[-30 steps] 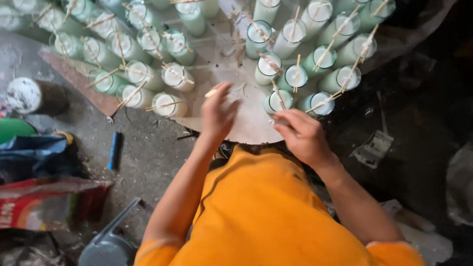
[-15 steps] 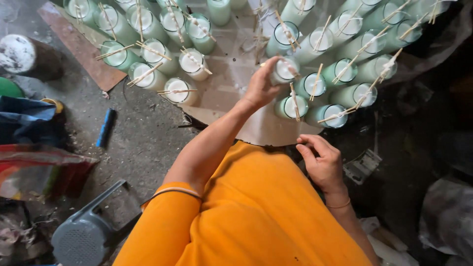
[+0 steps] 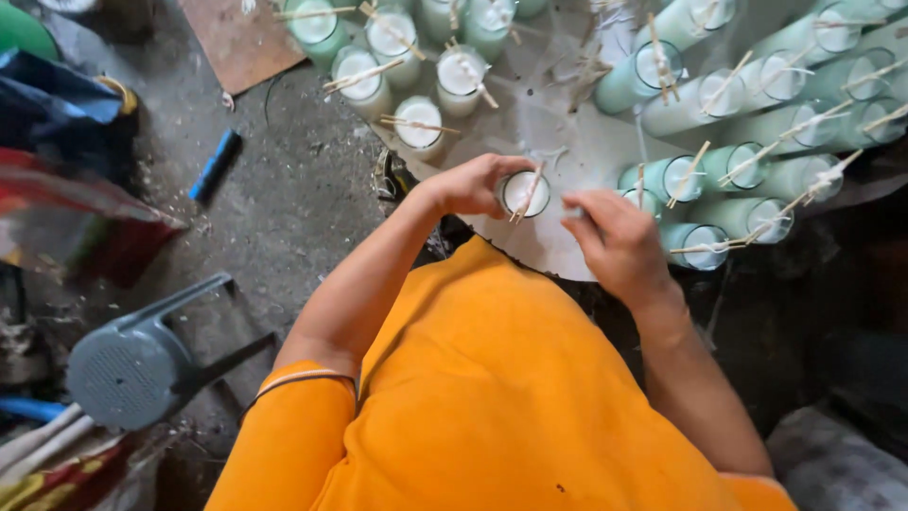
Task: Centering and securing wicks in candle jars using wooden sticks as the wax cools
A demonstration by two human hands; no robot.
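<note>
My left hand [image 3: 468,185] grips a small glass jar [image 3: 525,192] filled with white wax, with a pair of thin wooden sticks lying across its mouth. I hold it above the near edge of a white round tabletop [image 3: 567,151]. My right hand [image 3: 615,241] is just right of the jar, fingers curled toward its rim; whether they pinch anything is hidden. Several pale green jars of the same kind [image 3: 700,180], each with sticks across the top, stand on the tabletop around my hands.
More wax-filled jars [image 3: 416,123] stand at the table's left side. On the grey floor to the left lie a tipped grey plastic stool [image 3: 142,364], a blue stick-like thing [image 3: 215,166], a brown board [image 3: 241,43] and coloured bags [image 3: 57,189].
My left hand has lifted a jar off the table and drawn it toward me. My right hand has come up from my body to the jar. The view has tilted down.
</note>
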